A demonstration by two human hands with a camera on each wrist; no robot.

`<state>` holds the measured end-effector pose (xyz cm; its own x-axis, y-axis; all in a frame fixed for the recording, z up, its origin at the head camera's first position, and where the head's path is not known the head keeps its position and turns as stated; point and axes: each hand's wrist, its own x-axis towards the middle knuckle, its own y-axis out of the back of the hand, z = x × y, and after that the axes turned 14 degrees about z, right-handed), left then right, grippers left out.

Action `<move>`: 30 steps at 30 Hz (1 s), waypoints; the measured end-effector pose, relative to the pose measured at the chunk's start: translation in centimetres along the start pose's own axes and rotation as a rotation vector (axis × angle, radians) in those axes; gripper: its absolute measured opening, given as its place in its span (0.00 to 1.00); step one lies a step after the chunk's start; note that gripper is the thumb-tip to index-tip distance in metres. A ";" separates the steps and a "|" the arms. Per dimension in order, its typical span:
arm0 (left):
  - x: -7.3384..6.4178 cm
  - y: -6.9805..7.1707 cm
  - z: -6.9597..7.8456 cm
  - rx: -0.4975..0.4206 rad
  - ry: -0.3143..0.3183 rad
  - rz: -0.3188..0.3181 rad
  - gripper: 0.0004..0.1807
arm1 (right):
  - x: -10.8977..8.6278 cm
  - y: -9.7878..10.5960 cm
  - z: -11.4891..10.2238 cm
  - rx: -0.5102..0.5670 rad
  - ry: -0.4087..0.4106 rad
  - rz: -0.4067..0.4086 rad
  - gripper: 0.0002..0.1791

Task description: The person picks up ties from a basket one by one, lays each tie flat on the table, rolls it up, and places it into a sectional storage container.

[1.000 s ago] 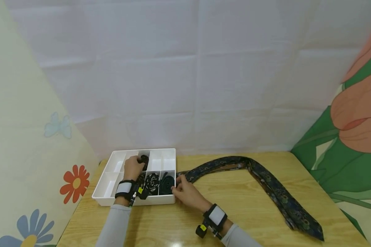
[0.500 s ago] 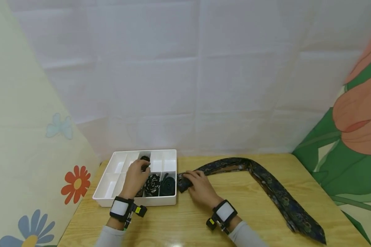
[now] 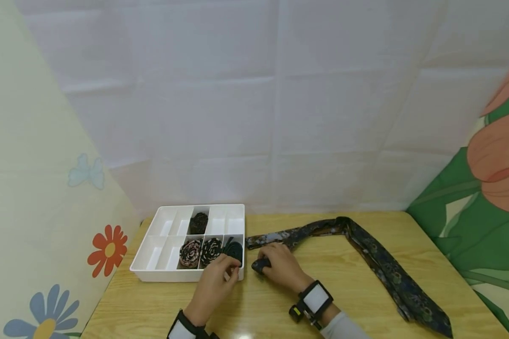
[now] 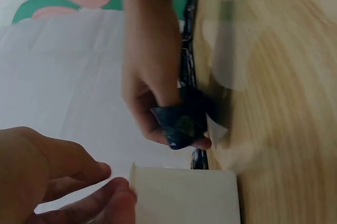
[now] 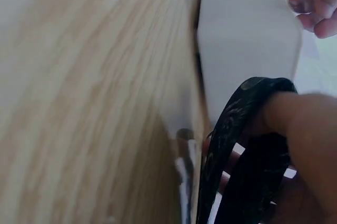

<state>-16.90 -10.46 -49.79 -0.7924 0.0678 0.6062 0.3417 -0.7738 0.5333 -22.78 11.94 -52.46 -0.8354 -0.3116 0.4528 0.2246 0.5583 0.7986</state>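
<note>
At the left of the wooden table [image 3: 254, 310] lies a white divided tray [image 3: 186, 276]. In its far row a dark roll [image 3: 199, 223] sits in the middle compartment. In the near row, from the middle to the right, come a pinkish-brown roll [image 3: 190, 254], a black-and-white roll [image 3: 210, 250] and a dark green roll [image 3: 234, 249], each in its own compartment.

The person's left hand [image 3: 214, 287] is at the tray's near right corner, fingers bent, thumb and fingertips close together, with nothing seen between them; whether it touches the rim cannot be told.

Just right of the tray, the right hand [image 3: 283, 269] grips a folded part of a dark patterned tie [image 3: 375, 254], which loops round its fingers. The rest of the tie runs right along the table, bends at the far side and reaches toward the near right.

The step in hand seems to be starting to roll this tie; the next move probably calls for the left hand to steady the fold while the right winds.
</note>
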 end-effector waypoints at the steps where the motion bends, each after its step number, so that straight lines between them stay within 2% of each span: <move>1: -0.5 -0.2 0.2 -0.016 -0.010 -0.003 0.07 | -0.2 0.2 -0.1 0.013 -0.010 -0.015 0.07; 3: -1.3 -0.8 0.4 -0.081 -0.019 -0.031 0.08 | -0.5 0.6 -0.3 0.022 -0.030 -0.041 0.06; 7: -2.8 -2.2 0.8 -0.213 0.014 -0.165 0.21 | -1.1 1.2 -0.7 0.063 -0.046 -0.079 0.06; 9: -3.4 -2.9 0.9 -0.237 0.034 -0.214 0.30 | -1.5 1.3 -0.9 0.117 -0.063 -0.115 0.06; 10: -3.6 -3.3 1.0 -0.226 0.031 -0.216 0.33 | -1.6 1.4 -1.0 0.152 -0.072 -0.136 0.05; 12: -3.8 -3.8 1.2 -0.183 0.009 -0.194 0.34 | -1.8 1.4 -1.2 0.226 -0.088 -0.181 0.04; 16: -3.7 -4.1 1.4 -0.083 -0.055 -0.106 0.26 | -2.1 1.6 -1.4 0.355 -0.091 -0.254 0.01; 21: -3.8 -3.8 1.2 -0.075 -0.069 -0.075 0.19 | -2.3 2.5 -0.4 0.430 -0.091 -0.345 0.05; 25: -3.8 -3.3 0.6 -0.074 -0.031 -0.043 0.15 | -2.3 3.7 1.2 0.451 -0.091 -0.426 0.10; 30: -3.8 -1.8 -0.5 -0.111 0.068 0.020 0.16 | -2.5 5.0 3.2 0.343 -0.048 -0.437 0.19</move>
<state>-14.76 -9.60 -53.33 -0.8196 0.0120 0.5728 0.3025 -0.8399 0.4505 -21.15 17.94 -50.87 -0.8377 -0.5396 0.0836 -0.3175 0.6059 0.7295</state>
